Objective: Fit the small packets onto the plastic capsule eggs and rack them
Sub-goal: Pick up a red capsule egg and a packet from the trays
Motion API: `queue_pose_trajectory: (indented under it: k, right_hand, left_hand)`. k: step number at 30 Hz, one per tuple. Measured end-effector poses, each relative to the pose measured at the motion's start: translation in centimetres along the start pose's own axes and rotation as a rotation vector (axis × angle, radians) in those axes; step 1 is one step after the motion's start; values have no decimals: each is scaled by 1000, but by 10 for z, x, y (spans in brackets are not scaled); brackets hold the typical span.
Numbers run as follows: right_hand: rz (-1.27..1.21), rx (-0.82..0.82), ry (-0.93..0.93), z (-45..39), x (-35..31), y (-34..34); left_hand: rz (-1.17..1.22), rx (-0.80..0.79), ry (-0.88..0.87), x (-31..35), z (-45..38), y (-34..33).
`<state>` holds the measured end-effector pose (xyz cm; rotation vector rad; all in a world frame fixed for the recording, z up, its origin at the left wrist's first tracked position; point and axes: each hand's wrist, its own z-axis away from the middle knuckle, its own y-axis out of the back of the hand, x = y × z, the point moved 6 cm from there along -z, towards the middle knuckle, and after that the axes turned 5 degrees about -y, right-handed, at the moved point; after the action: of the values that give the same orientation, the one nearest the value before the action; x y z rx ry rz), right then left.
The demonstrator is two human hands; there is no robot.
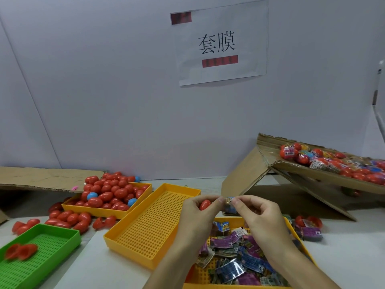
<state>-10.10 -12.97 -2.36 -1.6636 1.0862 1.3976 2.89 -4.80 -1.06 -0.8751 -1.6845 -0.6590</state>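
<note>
Head view: two hands bring an egg and a packet together

At the lower centre of the frame, the left hand (199,213) holds a red egg (205,204) with curled fingers. The right hand (255,215) pinches a small packet (229,202) between thumb and fingertips, and the packet touches the tip of the egg. Below the hands, at the lower right, a yellow tray (300,243) contains many loose packets (235,259). Just left of it lies a second yellow tray (145,232) with a perforated floor. At the centre left, a third tray (143,191) is piled with red eggs (110,192). A green tray (68,234) is at the lower left. A tilted cardboard box (312,178) at the right holds wrapped eggs (333,161).
</note>
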Motion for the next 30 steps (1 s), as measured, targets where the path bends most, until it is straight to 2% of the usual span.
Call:
queue_pose_trajectory:
  k: [9, 15, 18, 23, 28, 30]
  right_hand:
    - [-79, 60, -58, -5, 8, 7]
    - [-66, 56, -66, -6, 10, 7]
    - [-31, 26, -52, -6, 8, 5]
    - [29, -17, -7, -3, 4, 2]
    - [-134, -142, -163, -5, 9, -3]
    - [-120, -148, -188, -7, 13, -1]
  left_hand:
    - [-128, -90, -15, -3, 0, -4]
    - [-131, -88, -6, -5, 0, -4]
    - [-80, -102, 6, -1, 1, -6]
    - [-28, -39, 27, -2, 1, 0]
    - [-35, -31, -1, 0, 1, 1]
    - [-49, -38, -3, 0, 1, 0]
